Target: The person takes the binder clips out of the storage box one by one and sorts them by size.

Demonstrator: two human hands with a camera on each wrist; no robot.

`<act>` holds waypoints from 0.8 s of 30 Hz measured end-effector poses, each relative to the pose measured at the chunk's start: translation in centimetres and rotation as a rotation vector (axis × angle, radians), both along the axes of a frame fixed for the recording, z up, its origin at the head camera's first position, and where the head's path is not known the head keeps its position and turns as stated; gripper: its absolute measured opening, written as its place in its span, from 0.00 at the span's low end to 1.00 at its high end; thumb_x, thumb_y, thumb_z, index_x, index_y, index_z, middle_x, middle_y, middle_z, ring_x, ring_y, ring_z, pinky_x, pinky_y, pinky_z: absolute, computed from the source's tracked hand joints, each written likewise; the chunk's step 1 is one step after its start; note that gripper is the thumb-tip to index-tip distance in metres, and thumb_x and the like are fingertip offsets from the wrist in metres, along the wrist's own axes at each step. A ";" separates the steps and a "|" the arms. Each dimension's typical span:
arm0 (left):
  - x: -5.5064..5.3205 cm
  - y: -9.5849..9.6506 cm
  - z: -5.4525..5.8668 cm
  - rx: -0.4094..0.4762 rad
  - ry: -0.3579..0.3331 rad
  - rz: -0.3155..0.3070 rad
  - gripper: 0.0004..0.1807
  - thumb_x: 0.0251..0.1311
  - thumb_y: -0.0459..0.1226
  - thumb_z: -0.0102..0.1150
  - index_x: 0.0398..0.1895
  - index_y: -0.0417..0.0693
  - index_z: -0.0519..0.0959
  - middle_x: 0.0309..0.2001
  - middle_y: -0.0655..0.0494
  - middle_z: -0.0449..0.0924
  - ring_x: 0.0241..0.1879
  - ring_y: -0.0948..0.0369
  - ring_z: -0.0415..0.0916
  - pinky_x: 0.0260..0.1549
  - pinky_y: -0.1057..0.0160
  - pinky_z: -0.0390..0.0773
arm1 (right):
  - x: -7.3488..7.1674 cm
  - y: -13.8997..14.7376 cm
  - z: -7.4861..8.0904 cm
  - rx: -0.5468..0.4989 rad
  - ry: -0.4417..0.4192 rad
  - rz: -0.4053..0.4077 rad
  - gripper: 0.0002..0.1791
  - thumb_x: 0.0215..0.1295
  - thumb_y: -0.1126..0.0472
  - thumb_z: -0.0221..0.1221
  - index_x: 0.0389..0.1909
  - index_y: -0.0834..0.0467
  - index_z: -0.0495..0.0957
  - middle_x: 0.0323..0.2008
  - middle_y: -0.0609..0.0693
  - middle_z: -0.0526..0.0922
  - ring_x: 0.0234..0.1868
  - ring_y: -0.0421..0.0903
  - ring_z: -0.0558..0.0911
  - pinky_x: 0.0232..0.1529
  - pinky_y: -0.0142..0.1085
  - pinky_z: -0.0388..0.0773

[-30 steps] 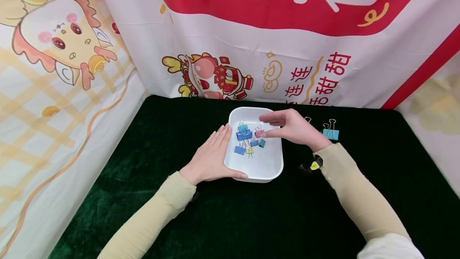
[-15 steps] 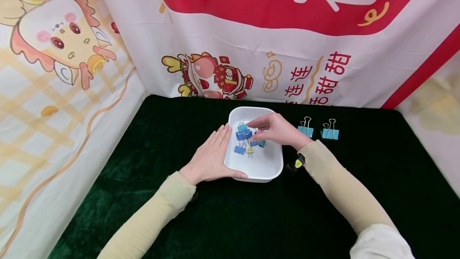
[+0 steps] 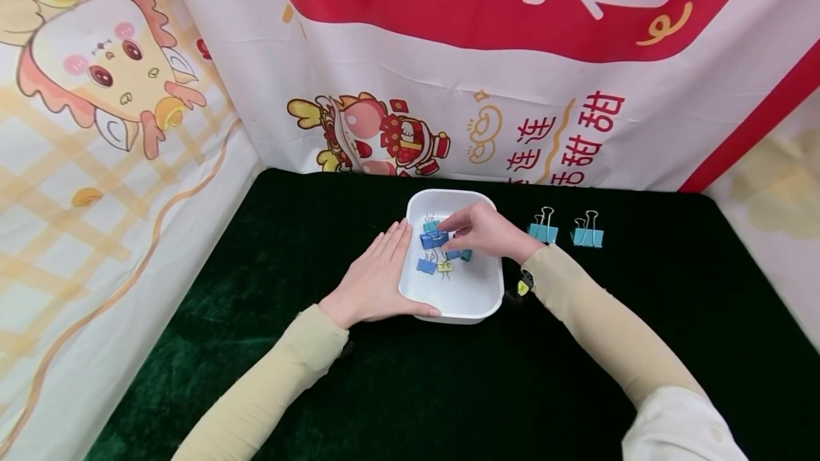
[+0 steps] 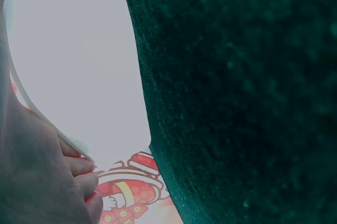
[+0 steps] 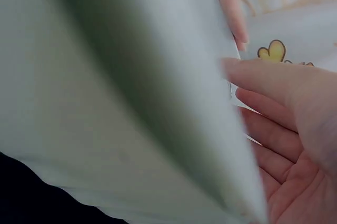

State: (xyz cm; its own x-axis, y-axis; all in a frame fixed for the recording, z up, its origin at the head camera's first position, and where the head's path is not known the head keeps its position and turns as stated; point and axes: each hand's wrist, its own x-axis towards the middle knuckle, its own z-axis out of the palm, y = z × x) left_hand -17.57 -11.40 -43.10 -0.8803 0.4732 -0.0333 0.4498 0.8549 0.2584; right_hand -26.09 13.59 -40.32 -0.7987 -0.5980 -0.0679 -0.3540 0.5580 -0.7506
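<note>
A white plastic tray (image 3: 470,301) holds several small binder clips. My left hand (image 3: 371,279) rests against its left side, fingers straight along the wall and thumb across the near corner. In the left wrist view the fingers (image 4: 81,166) lie along the tray's outer wall. My right hand (image 3: 480,230) reaches in over the right rim, thumb and fingertips bent at the right end of a dark blue binder clip (image 3: 430,240); I cannot tell if they pinch it. Nearby lie a teal clip (image 3: 430,225), a lighter blue clip (image 3: 426,266) and a yellow clip (image 3: 445,267). The pink clip is hidden by the right hand.
Two larger light-blue binder clips, a left one (image 3: 543,232) and a right one (image 3: 588,237), stand on the dark green cloth (image 3: 500,390) right of the tray. A printed white and red curtain (image 3: 397,62) hangs behind the table.
My right hand has moved left and deeper over the tray, to the dark blue clip, uncovering the left of the two light-blue clips outside. My left hand stays at the tray.
</note>
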 end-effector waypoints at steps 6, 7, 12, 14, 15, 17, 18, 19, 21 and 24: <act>0.0 0.0 0.0 0.017 -0.002 -0.004 0.78 0.39 0.84 0.53 0.83 0.46 0.37 0.82 0.53 0.32 0.79 0.58 0.29 0.75 0.55 0.36 | 0.0 -0.1 -0.1 0.008 0.001 0.001 0.18 0.62 0.60 0.72 0.53 0.60 0.86 0.49 0.51 0.88 0.48 0.46 0.86 0.51 0.39 0.82; 0.0 0.0 0.0 0.018 -0.001 -0.003 0.78 0.39 0.84 0.53 0.83 0.46 0.37 0.82 0.53 0.31 0.79 0.58 0.29 0.75 0.56 0.36 | 0.0 -0.1 -0.1 0.007 0.001 0.001 0.18 0.63 0.60 0.72 0.53 0.60 0.86 0.49 0.51 0.88 0.48 0.46 0.86 0.52 0.40 0.82; -0.1 0.0 -0.1 0.029 0.007 -0.004 0.78 0.39 0.84 0.54 0.83 0.46 0.38 0.82 0.54 0.31 0.80 0.58 0.29 0.75 0.56 0.36 | -0.1 -0.2 0.3 0.009 0.003 0.002 0.19 0.62 0.59 0.73 0.53 0.60 0.87 0.48 0.50 0.88 0.47 0.45 0.86 0.52 0.40 0.82; -0.1 -0.1 -0.1 0.027 0.010 -0.004 0.78 0.38 0.84 0.53 0.83 0.46 0.37 0.82 0.54 0.31 0.80 0.58 0.29 0.75 0.56 0.36 | -0.2 -0.2 0.4 0.018 0.004 0.001 0.19 0.62 0.59 0.73 0.53 0.60 0.87 0.48 0.49 0.88 0.47 0.44 0.86 0.52 0.40 0.82; -0.1 -0.1 -0.1 0.024 0.011 -0.005 0.78 0.38 0.85 0.52 0.83 0.46 0.37 0.82 0.54 0.31 0.80 0.58 0.29 0.75 0.56 0.36 | -0.2 -0.3 0.5 0.022 0.004 0.000 0.18 0.62 0.60 0.73 0.53 0.60 0.87 0.48 0.49 0.88 0.47 0.44 0.86 0.51 0.40 0.83; -0.1 -0.1 -0.1 0.026 0.012 -0.005 0.79 0.38 0.84 0.52 0.83 0.46 0.37 0.82 0.53 0.31 0.80 0.58 0.29 0.75 0.56 0.35 | -0.3 -0.4 0.6 0.032 0.008 -0.002 0.18 0.62 0.61 0.72 0.53 0.60 0.87 0.47 0.49 0.88 0.47 0.44 0.86 0.51 0.40 0.83; -0.1 -0.1 -0.1 0.026 0.011 -0.003 0.79 0.38 0.85 0.52 0.83 0.46 0.37 0.82 0.53 0.31 0.80 0.59 0.29 0.75 0.57 0.35 | -0.3 -0.4 0.7 0.037 0.010 -0.001 0.17 0.62 0.62 0.72 0.52 0.60 0.87 0.47 0.49 0.88 0.47 0.44 0.86 0.50 0.40 0.83; -0.1 -0.1 -0.1 0.028 0.013 -0.003 0.79 0.38 0.84 0.53 0.83 0.45 0.37 0.82 0.53 0.31 0.80 0.58 0.29 0.75 0.56 0.36 | -0.4 -0.4 0.7 0.043 0.011 -0.002 0.17 0.63 0.63 0.72 0.52 0.60 0.87 0.47 0.49 0.88 0.47 0.44 0.86 0.50 0.40 0.83; -0.1 -0.1 -0.1 0.032 0.012 -0.004 0.79 0.38 0.84 0.54 0.83 0.45 0.38 0.82 0.53 0.32 0.80 0.58 0.29 0.75 0.56 0.36 | -0.5 -0.5 0.9 0.058 0.020 0.001 0.16 0.63 0.63 0.72 0.52 0.60 0.87 0.47 0.50 0.88 0.48 0.44 0.86 0.50 0.39 0.83; 0.0 0.0 -0.2 0.037 0.013 -0.004 0.78 0.39 0.83 0.54 0.83 0.44 0.39 0.82 0.52 0.33 0.80 0.57 0.30 0.75 0.54 0.38 | -0.6 -0.5 1.3 0.074 0.031 -0.004 0.16 0.63 0.63 0.72 0.52 0.61 0.87 0.48 0.53 0.88 0.48 0.45 0.86 0.48 0.38 0.84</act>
State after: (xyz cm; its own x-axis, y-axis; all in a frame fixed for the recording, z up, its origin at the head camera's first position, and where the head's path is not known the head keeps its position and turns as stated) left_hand -17.62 -11.44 -43.26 -0.8787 0.4774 -0.0047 0.4566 0.8432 0.2838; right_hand -26.67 13.10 -39.02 -0.8034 -0.5891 -0.0868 -0.3740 0.6126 -0.6963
